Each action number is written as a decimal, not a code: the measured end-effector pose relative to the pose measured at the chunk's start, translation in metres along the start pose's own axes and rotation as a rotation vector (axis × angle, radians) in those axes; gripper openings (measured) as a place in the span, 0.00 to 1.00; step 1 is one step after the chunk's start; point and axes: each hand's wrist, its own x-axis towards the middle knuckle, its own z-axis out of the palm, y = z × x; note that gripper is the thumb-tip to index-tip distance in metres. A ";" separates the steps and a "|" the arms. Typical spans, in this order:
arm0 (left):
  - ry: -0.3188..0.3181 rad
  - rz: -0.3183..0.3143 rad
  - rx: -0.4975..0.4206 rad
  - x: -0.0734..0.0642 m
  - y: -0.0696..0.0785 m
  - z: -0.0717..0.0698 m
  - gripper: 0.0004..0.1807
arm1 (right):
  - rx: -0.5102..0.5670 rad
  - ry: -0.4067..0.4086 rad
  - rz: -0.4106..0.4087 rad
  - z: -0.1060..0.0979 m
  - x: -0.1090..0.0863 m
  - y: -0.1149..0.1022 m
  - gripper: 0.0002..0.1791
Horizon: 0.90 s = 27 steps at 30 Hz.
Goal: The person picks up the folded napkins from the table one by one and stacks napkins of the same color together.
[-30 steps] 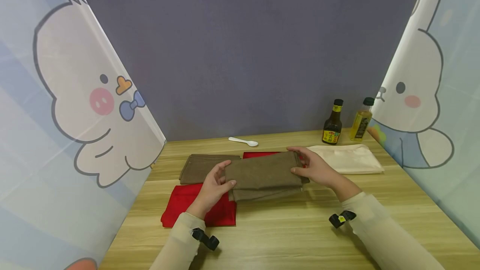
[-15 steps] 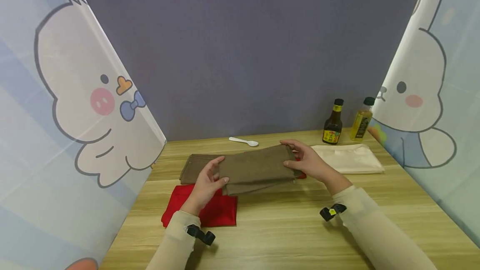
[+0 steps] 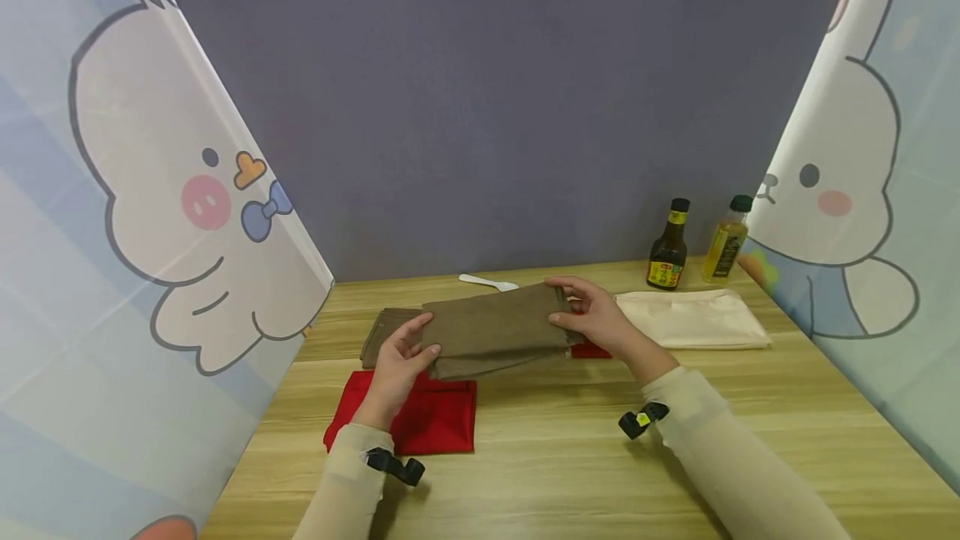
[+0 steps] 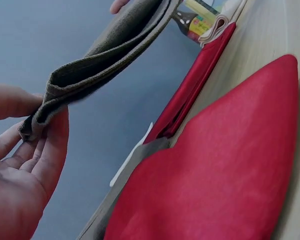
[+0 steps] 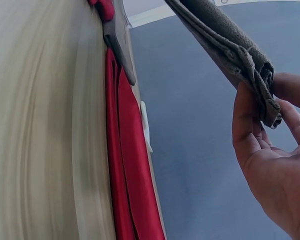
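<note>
A folded brown cloth hangs in the air above the table, stretched between both hands. My left hand pinches its left end, thumb on the near side; the left wrist view shows the folded layers between thumb and fingers. My right hand pinches the other end, and its layered edge shows in the right wrist view. Behind and below lies another folded brown cloth, partly covered in the head view. A folded red cloth lies near my left forearm. A second red cloth is mostly hidden behind the held cloth.
A folded cream cloth lies at the right. Behind it stand a dark sauce bottle and a yellow oil bottle. A white spoon rests near the grey back wall. Printed curtains flank the wooden table.
Both hands have carried the brown cloth up and to the left. It now overlaps more of the brown cloth behind it and uncovers some red at its right.
</note>
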 end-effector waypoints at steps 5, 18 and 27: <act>-0.016 -0.007 -0.019 -0.001 0.002 -0.008 0.34 | 0.016 0.006 0.025 0.009 0.006 0.002 0.35; 0.049 0.018 -0.024 0.000 -0.004 -0.024 0.36 | 0.031 -0.089 0.058 0.027 0.017 0.009 0.41; 0.180 0.026 0.021 0.002 -0.008 -0.028 0.32 | 0.016 -0.056 0.068 0.042 0.027 0.011 0.42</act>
